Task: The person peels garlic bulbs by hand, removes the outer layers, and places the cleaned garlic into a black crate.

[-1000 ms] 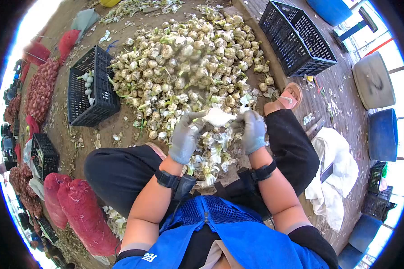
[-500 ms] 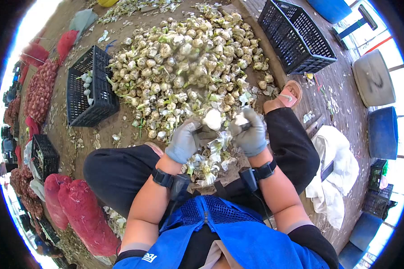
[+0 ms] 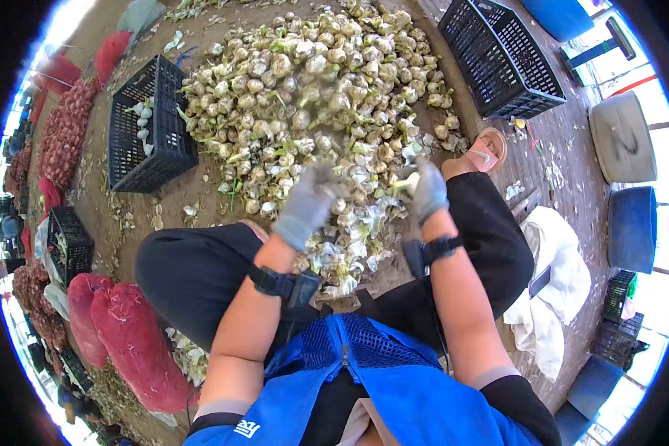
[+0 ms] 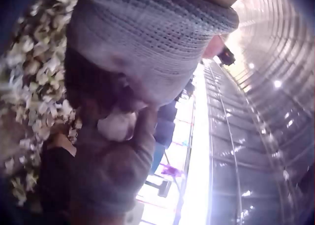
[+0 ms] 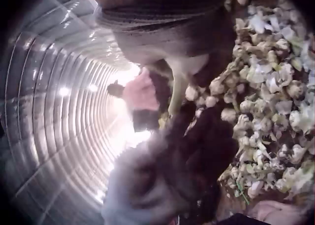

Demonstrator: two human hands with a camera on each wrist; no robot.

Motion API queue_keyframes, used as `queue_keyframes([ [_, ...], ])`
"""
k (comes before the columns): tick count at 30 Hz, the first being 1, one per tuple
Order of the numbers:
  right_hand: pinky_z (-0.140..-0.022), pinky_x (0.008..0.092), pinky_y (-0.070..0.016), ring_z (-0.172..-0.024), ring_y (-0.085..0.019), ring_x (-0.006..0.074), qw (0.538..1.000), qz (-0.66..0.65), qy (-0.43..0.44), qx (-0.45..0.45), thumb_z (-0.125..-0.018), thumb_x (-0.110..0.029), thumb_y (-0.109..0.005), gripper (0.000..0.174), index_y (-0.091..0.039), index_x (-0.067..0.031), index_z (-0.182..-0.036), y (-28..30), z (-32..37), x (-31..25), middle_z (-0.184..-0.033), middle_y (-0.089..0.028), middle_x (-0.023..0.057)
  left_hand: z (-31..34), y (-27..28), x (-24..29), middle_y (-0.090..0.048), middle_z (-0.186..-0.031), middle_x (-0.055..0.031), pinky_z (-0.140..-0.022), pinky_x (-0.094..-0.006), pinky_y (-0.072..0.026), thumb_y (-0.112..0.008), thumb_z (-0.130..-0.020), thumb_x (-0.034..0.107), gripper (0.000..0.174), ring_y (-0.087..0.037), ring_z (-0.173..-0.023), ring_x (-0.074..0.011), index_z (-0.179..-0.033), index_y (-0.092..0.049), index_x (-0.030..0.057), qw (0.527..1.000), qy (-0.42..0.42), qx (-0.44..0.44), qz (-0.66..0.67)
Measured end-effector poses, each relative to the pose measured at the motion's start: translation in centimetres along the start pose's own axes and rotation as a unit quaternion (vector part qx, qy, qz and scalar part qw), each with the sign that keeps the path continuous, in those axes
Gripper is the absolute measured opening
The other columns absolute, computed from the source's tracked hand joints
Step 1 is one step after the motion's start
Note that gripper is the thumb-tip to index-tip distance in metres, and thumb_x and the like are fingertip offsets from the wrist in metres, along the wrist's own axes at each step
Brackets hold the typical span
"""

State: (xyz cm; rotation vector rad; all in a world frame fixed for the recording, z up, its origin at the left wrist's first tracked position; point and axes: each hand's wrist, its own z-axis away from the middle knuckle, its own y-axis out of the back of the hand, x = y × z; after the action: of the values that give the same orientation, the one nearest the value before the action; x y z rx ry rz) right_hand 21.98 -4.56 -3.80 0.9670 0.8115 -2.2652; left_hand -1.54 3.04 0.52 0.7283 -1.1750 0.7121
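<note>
My gloved right hand (image 3: 429, 195) pinches a white garlic bulb (image 3: 406, 184), its pale end pointing toward the left hand. In the right wrist view a pale green stalk (image 5: 177, 89) hangs from that hand, and the left wrist view shows the rounded white bulb (image 4: 117, 126) against gloved fingers. My left hand (image 3: 307, 204), gloved in grey, is blurred in front of the heap; I cannot tell whether it holds anything. Just beyond both hands spreads the heap of garlic bulbs (image 3: 312, 97). Loose peeled skins (image 3: 357, 241) lie between the legs.
A black crate (image 3: 156, 167) holding a few white bulbs stands left of the heap; another black crate (image 3: 498, 59) stands at the far right. Red mesh sacks (image 3: 137, 346) lie by the left knee. White cloth (image 3: 554, 290) lies right of the right leg.
The white bulb at the left hand's fingertips no longer shows there. The hands have moved apart, the left upward, the right up and rightward. The head view has shifted slightly.
</note>
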Motion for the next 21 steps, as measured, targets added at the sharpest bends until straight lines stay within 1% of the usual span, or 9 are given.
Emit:
queue_keyframes([
  [2, -0.071, 0.0299, -0.0543, -0.082, -0.063, 0.0230, 0.998, -0.018, -0.050, 0.024, -0.085, -0.026, -0.062, 0.036, -0.060, -0.0053, -0.113, 6.5, -6.8, 2.8, -0.096, -0.064, 0.0122, -0.9, 1.6, 0.1, -0.058, -0.106, -0.0078, -0.088, -0.0304, -0.0500, -0.055, -0.087, 0.002, 0.033, -0.058, -0.096, -0.0174, -0.120, -0.048, 0.0039, 0.988, -0.025, 0.070, 0.134],
  [3, -0.075, 0.0309, -0.0535, -0.085, -0.064, 0.0242, 0.976, 0.208, 0.052, -0.036, -0.084, -0.028, -0.061, 0.037, -0.062, -0.0061, -0.113, 9.8, -11.0, 5.8, -0.097, -0.065, 0.0127, -1.0, 2.4, 0.8, -0.057, -0.106, -0.0075, -0.089, -0.0308, -0.0508, -0.053, -0.088, 0.000, 0.033, -0.058, -0.096, -0.0175, -0.120, -0.048, 0.0040, 0.966, -0.007, 0.128, 0.225],
  [4, -0.079, 0.0318, -0.0528, -0.089, -0.064, 0.0254, 0.889, 0.421, 0.152, -0.096, -0.083, -0.030, -0.060, 0.038, -0.064, -0.0069, -0.112, 10.4, -14.4, 10.3, -0.098, -0.065, 0.0132, -1.1, 3.0, 1.2, -0.056, -0.106, -0.0072, -0.089, -0.0313, -0.0516, -0.051, -0.088, -0.003, 0.033, -0.057, -0.097, -0.0176, -0.120, -0.047, 0.0040, 0.932, 0.009, 0.185, 0.313],
  [5, -0.086, 0.0338, -0.0493, -0.094, -0.064, 0.0278, 0.867, 0.495, 0.007, 0.060, -0.078, -0.031, -0.065, 0.039, -0.066, -0.0098, -0.111, 3.8, -8.4, 6.0, -0.106, -0.065, 0.0152, -1.1, 3.0, 0.9, -0.056, -0.106, -0.0072, -0.089, -0.0313, -0.0516, -0.051, -0.088, -0.003, 0.033, -0.057, -0.097, -0.0176, -0.120, -0.047, 0.0040, 0.931, 0.010, 0.189, 0.314],
  [9, -0.082, 0.0350, -0.0496, -0.094, -0.064, 0.0284, 0.759, 0.634, 0.015, -0.149, -0.081, -0.040, -0.061, 0.048, -0.062, -0.0056, -0.114, -2.4, -6.4, 10.4, -0.101, -0.067, 0.0169, -1.0, 1.8, -0.3, -0.056, -0.108, -0.0101, -0.090, -0.0315, -0.0524, -0.048, -0.090, -0.004, 0.033, -0.058, -0.096, -0.0188, -0.123, -0.045, 0.0009, 0.932, -0.032, 0.204, 0.299],
  [13, -0.092, 0.0410, -0.0463, -0.109, -0.058, 0.0332, 0.591, 0.788, 0.029, -0.169, -0.080, -0.042, -0.061, 0.051, -0.059, -0.0094, -0.120, -6.1, -4.8, 16.9, -0.120, -0.059, 0.0179, -1.2, 0.8, -0.9, -0.058, -0.109, -0.0117, -0.089, -0.0317, -0.0520, -0.049, -0.091, -0.001, 0.031, -0.060, -0.096, -0.0182, -0.122, -0.046, -0.0008, 0.939, -0.034, 0.182, 0.289],
  [14, -0.096, 0.0428, -0.0444, -0.113, -0.056, 0.0359, 0.563, 0.803, -0.070, -0.182, -0.079, -0.043, -0.063, 0.053, -0.058, -0.0108, -0.121, -8.3, -3.3, 14.7, -0.126, -0.056, 0.0168, -1.1, 0.8, -0.7, -0.059, -0.108, -0.0116, -0.088, -0.0313, -0.0515, -0.049, -0.091, 0.000, 0.031, -0.060, -0.096, -0.0181, -0.122, -0.046, -0.0013, 0.947, -0.030, 0.177, 0.265],
  [19, -0.095, 0.0425, -0.0445, -0.116, -0.055, 0.0320, 0.614, 0.763, -0.146, -0.142, -0.078, -0.042, -0.066, 0.060, -0.053, -0.0077, -0.125, -5.1, -3.6, 15.8, -0.125, -0.056, 0.0186, -1.0, 1.3, 0.1, -0.056, -0.105, -0.0069, -0.088, -0.0284, -0.0487, -0.050, -0.087, -0.008, 0.034, -0.056, -0.096, -0.0140, -0.121, -0.048, -0.0010, 0.945, -0.006, 0.147, 0.293],
  [21, -0.094, 0.0410, -0.0448, -0.112, -0.058, 0.0285, 0.769, 0.629, -0.091, -0.073, -0.080, -0.039, -0.067, 0.060, -0.051, -0.0038, -0.125, -1.4, -5.2, 16.9, -0.122, -0.058, 0.0192, -1.3, 1.1, -1.0, -0.056, -0.105, -0.0064, -0.088, -0.0278, -0.0480, -0.051, -0.087, -0.006, 0.035, -0.056, -0.096, -0.0141, -0.121, -0.048, -0.0007, 0.953, -0.007, 0.149, 0.265],
])
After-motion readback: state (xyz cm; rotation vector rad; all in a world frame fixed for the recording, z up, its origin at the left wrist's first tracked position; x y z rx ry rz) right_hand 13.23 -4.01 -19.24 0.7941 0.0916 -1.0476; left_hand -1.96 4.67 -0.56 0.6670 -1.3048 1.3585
